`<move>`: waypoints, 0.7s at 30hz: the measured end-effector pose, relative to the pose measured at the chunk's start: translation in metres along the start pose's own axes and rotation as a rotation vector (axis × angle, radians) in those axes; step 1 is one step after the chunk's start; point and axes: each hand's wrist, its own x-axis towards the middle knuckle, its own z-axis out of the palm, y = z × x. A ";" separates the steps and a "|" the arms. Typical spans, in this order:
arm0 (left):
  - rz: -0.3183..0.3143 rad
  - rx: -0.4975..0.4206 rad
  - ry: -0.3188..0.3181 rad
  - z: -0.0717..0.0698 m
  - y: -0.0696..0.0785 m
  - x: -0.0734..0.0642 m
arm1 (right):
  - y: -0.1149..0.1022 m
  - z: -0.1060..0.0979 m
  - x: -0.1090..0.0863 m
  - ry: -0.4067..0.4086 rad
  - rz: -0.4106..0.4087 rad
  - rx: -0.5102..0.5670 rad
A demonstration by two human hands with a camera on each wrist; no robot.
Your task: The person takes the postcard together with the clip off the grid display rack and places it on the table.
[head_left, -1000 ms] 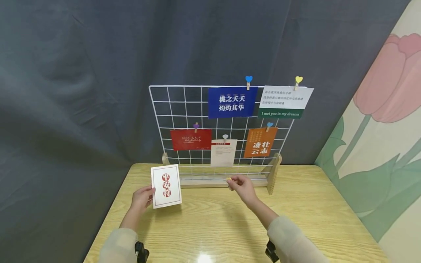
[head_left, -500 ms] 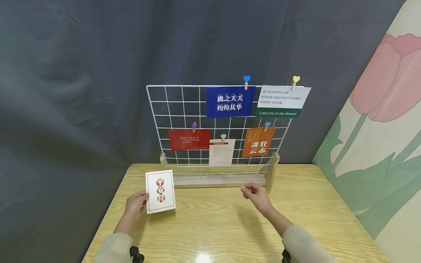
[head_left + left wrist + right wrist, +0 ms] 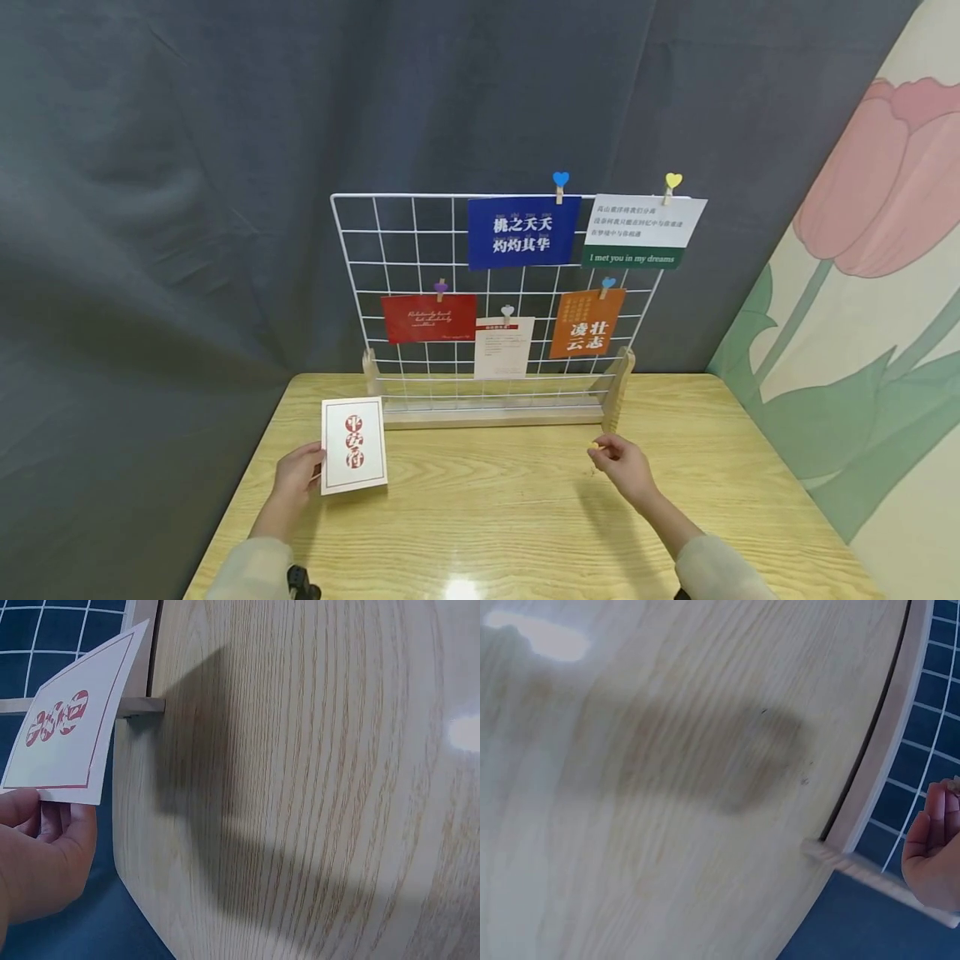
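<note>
My left hand (image 3: 295,477) grips a white card (image 3: 369,467) by its left edge, thumb in front. Red round characters and a thin border are printed on the card, which is held tilted over the tabletop. In the left wrist view the fingers (image 3: 56,819) curl behind its lower edge. At the right, my right hand (image 3: 628,477) pinches a small yellow-topped clothespin (image 3: 594,447) between thumb and fingers, mostly hidden by them. This hand is in front of the right foot of a white wire grid rack (image 3: 411,265).
Heart-topped clothespins hold a blue card (image 3: 525,258), a white-and-green card (image 3: 637,240), a red card (image 3: 431,330), a small white sheet (image 3: 504,358) and an orange card (image 3: 564,343) on the rack. It stands on the wooden table (image 3: 465,500), before a dark curtain (image 3: 225,208).
My right hand has moved right and toward me with the clothespin, away from the rack's middle. The left hand has shifted left and slightly nearer with the card. The view has turned a little.
</note>
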 end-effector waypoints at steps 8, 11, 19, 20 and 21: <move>0.020 0.015 0.002 0.001 0.017 -0.019 | 0.023 -0.016 -0.011 0.014 0.029 -0.120; 0.009 0.012 0.021 0.002 0.021 -0.024 | 0.032 -0.023 -0.016 0.015 0.027 -0.152; -0.013 -0.007 0.032 -0.009 0.015 -0.018 | 0.054 -0.045 -0.028 0.041 0.030 -0.297; -0.021 -0.005 0.038 -0.011 0.012 -0.014 | 0.056 -0.048 -0.030 0.048 0.034 -0.313; -0.019 -0.012 0.034 -0.013 0.009 -0.011 | 0.058 -0.050 -0.031 0.048 0.038 -0.327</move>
